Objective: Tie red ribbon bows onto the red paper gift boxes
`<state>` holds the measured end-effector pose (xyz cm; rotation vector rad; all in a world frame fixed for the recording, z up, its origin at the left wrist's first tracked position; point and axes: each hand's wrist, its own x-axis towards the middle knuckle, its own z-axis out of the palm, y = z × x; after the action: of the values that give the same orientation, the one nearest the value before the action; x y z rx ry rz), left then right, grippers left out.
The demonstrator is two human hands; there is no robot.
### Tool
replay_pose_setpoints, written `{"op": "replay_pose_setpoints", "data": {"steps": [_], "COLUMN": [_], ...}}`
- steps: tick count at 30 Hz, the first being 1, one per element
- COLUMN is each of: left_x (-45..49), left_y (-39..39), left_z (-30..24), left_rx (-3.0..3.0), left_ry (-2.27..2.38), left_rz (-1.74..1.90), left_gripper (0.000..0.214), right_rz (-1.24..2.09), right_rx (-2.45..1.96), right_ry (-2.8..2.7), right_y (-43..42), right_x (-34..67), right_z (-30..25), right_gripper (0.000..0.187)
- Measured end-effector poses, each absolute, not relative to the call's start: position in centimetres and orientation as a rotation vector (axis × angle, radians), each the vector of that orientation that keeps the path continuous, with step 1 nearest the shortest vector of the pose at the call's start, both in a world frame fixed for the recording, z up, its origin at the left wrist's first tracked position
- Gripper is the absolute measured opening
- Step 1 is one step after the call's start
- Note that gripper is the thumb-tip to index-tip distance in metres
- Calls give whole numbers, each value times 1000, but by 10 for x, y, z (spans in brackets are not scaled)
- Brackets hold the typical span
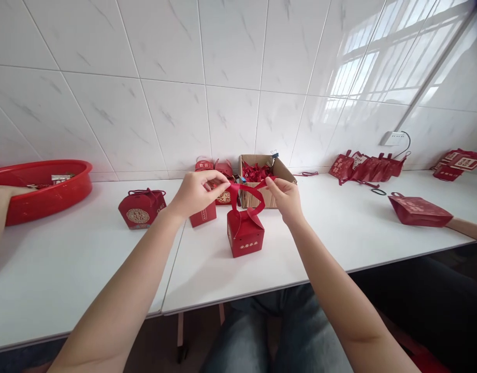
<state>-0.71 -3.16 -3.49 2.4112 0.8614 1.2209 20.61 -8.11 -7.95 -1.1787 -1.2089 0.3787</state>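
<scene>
A small red gift box [246,236] with gold lettering stands upright on the white table in front of me. From its folded top rises a red ribbon [253,192], looped and crossed above the box. My left hand [199,190] pinches one end of the ribbon between thumb and fingers. On the other side, my right hand [284,196] pinches the opposite end. Both hands are raised above the box, apart from it, with the ribbon stretched between them.
Behind the ribbon stands a cardboard box [287,173] of red ribbons. Finished-looking red boxes [142,208] sit left, near a red basin [55,199] where another person's arm reaches. Right are red bags [368,167] and a co-worker's hand at a red bag [419,210].
</scene>
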Motion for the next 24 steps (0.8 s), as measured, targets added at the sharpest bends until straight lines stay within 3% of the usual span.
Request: {"op": "replay_pose_setpoints", "data": {"steps": [11, 24], "left_x": [-48, -96], "left_y": [-26, -30], "left_z": [-52, -92], "left_rx": [2224, 2041], "left_ry": [1148, 1278], "left_rz": [1366, 1184], "left_gripper": [14, 21], "right_rz": [359, 603], "right_rx": [-1149, -1162], "right_ry": [-1002, -731], "right_y": [-81, -91], "right_x": [250, 279], "right_z": [-103, -138], "right_gripper": [37, 32]}}
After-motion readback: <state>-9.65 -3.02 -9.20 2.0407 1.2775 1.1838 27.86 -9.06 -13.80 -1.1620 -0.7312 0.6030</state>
